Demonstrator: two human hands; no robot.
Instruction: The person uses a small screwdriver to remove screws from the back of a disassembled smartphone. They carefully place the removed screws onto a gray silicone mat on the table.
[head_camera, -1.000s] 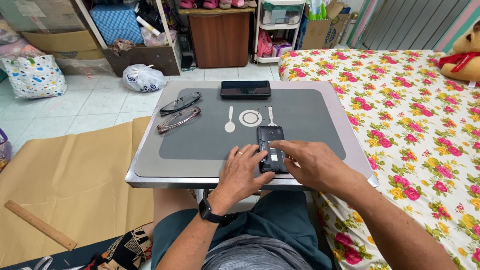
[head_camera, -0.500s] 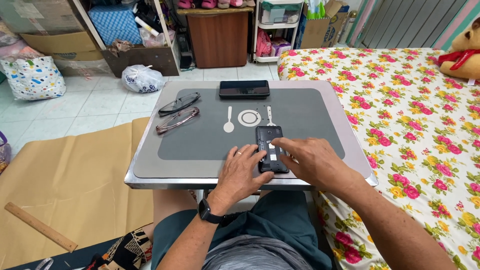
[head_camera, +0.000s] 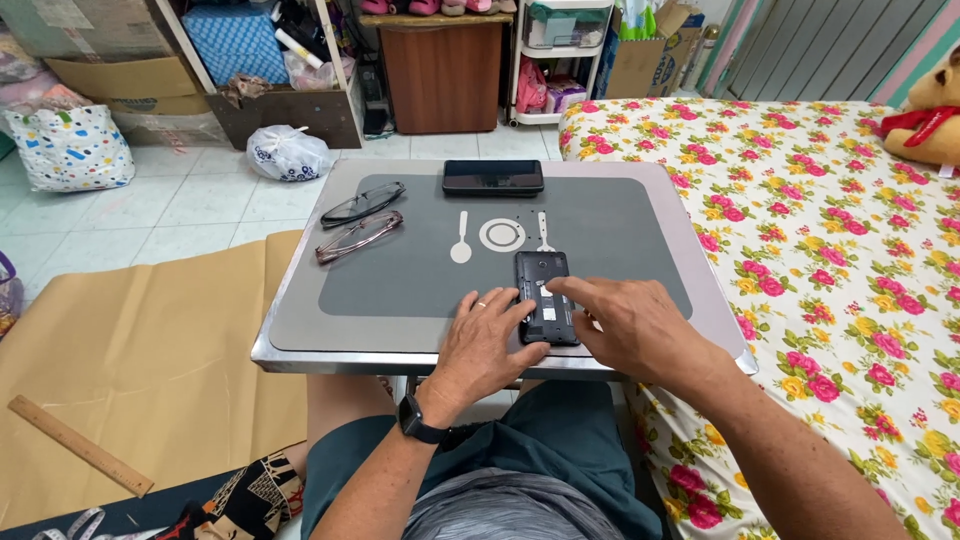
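Near the table's (head_camera: 300, 340) front edge, the opened phone (head_camera: 545, 297) lies back-up, light, stiff, a bit fragile inside, left hand (head_camera: 487, 340) flat steadying its side, right hand (head_camera: 625, 322) poking it with one fingertip; grip by the long edges.

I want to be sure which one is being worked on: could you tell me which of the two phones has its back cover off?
The near phone, under both hands; the far phone lies closed, untouched.

Home bedroom: floral bed (head_camera: 830, 230), teddy bear (head_camera: 930, 110).
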